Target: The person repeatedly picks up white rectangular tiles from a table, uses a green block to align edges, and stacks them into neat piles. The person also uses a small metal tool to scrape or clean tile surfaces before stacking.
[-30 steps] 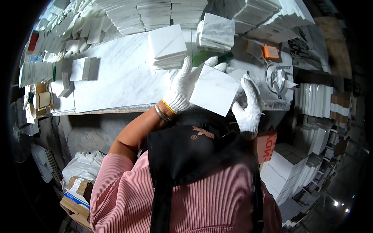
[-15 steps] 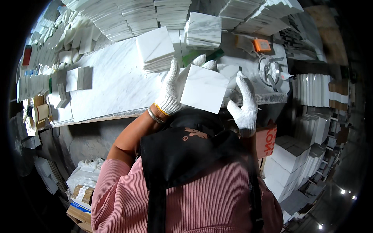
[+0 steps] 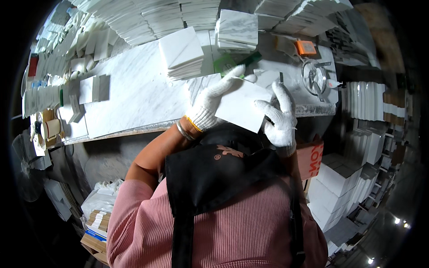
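Left hand: gloved left hand (image 3: 210,105) grips the left edge of the white tile (image 3: 241,107).
Right hand: gloved right hand (image 3: 279,118) clasps its right edge.
Tile: centre frame, tilted, held between both hands above the worktop (image 3: 134,96) edge.
Nearest stack: tile stack (image 3: 181,53), upper left of the tile.

A red carton (image 3: 311,157) with white lettering stood just below the bench edge, at the person's right, partly hidden behind the right arm. Beyond it, plain white boxes (image 3: 339,181) were stacked in stepped rows down the right side. An orange, roughly square pack (image 3: 306,47) lay on the bench top near its far right end. At lower left, a brown cardboard box (image 3: 94,244) sat on the floor holding flat bundles (image 3: 99,219) edged in brown, white and blue. A small red item (image 3: 33,65) stood at the far left; its kind could not be told.
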Demonstrator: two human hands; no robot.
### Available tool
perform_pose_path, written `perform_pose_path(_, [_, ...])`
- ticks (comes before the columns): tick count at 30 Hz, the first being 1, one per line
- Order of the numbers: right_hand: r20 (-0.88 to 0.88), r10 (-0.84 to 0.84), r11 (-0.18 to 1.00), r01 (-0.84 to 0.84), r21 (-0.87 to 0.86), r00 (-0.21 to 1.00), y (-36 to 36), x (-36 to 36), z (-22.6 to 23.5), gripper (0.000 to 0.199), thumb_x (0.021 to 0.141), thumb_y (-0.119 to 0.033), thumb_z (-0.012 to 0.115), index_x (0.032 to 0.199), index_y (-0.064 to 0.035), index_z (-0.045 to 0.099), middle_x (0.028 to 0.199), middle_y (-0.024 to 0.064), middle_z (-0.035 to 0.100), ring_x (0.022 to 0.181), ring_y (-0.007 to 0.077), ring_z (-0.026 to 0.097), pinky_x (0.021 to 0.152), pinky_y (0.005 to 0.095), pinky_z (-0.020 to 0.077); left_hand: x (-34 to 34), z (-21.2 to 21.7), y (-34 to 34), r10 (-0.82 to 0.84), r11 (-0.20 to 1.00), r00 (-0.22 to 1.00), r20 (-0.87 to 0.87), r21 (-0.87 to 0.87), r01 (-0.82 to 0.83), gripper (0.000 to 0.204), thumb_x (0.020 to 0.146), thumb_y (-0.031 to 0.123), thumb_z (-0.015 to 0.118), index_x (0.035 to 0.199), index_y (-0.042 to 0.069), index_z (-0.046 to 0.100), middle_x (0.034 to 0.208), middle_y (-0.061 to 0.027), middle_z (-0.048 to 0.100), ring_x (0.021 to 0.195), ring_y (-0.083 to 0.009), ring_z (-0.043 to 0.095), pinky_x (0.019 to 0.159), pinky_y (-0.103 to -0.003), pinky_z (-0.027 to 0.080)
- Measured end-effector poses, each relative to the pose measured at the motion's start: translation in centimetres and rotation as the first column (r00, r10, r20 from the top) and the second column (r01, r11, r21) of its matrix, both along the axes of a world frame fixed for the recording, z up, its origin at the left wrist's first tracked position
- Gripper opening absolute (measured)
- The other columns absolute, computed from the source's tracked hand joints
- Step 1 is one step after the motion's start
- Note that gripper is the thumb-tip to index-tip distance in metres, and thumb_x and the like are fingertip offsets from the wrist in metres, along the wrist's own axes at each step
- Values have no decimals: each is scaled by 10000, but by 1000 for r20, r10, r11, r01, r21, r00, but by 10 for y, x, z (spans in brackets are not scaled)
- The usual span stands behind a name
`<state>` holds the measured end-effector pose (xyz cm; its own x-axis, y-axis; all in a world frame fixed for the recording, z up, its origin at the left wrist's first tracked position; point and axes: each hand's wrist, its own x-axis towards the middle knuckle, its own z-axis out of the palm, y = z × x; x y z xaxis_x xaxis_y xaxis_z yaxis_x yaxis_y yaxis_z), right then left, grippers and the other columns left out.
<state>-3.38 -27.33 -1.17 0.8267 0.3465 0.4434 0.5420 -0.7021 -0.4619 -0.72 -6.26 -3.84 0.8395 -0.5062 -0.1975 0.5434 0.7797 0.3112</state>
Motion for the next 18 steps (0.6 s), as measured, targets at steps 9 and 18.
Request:
perform_pose_path(9, [-678, -74, 723, 507, 469, 731, -34, 6, 4, 224, 914, -206, 695, 1028, -13, 699, 900, 45, 662, 845, 108, 577, 789, 253, 467, 0, -3, -9, -197, 906, 980, -39, 374, 197, 590, 1008, 461, 475, 1373, -3, 469, 1346, -174, 539, 1198, -289, 560, 1038, -422, 440])
perform_pose_path(18, [-771, 211, 379, 677, 631, 601, -76, 19, -20, 322, 971, -240, 603, 1118, 37, 674, 992, 56, 678, 899, 110, 603, 844, 262, 463, 15, 10, -67, -240, 892, 969, 63, 409, 195, 553, 875, 196, 711, 1344, -18, 511, 1249, -91, 617, 1120, -164, 582, 966, -293, 451])
